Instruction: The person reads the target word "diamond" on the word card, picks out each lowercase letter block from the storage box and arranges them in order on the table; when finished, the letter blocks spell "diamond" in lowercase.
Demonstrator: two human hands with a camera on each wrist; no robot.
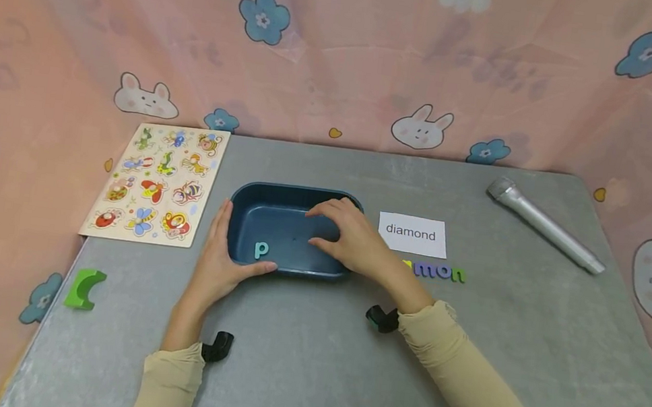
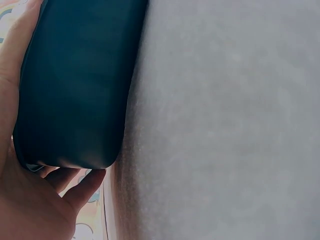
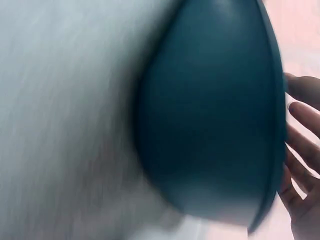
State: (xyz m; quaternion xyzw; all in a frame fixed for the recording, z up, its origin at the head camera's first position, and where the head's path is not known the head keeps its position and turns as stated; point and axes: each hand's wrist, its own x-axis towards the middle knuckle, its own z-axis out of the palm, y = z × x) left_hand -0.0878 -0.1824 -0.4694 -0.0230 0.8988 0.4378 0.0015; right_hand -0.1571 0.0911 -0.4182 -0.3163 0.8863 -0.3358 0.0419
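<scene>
A dark blue plastic tray [image 1: 292, 226] stands on the table, and a teal letter p [image 1: 261, 250] lies inside at its front left. My left hand [image 1: 225, 259] grips the tray's left end, thumb along the front rim and fingers against the outer side; in the left wrist view the fingers [image 2: 85, 190] bend round that end. Over the tray's right part hovers my right hand [image 1: 349, 233], fingers spread and slightly bent, with nothing visible between them. Colored letters m, o, n [image 1: 441, 273] lie in a row right of it, a yellow piece beside them half hidden by my wrist.
A white card [image 1: 412, 234] reading "diamond" lies behind the letter row. Further right rests a silver microphone-shaped stick [image 1: 549, 227]. At the left are an insect picture board [image 1: 154, 186] and a green arched block [image 1: 85, 289]. A pink patterned cloth [image 1: 331, 61] hangs behind the table.
</scene>
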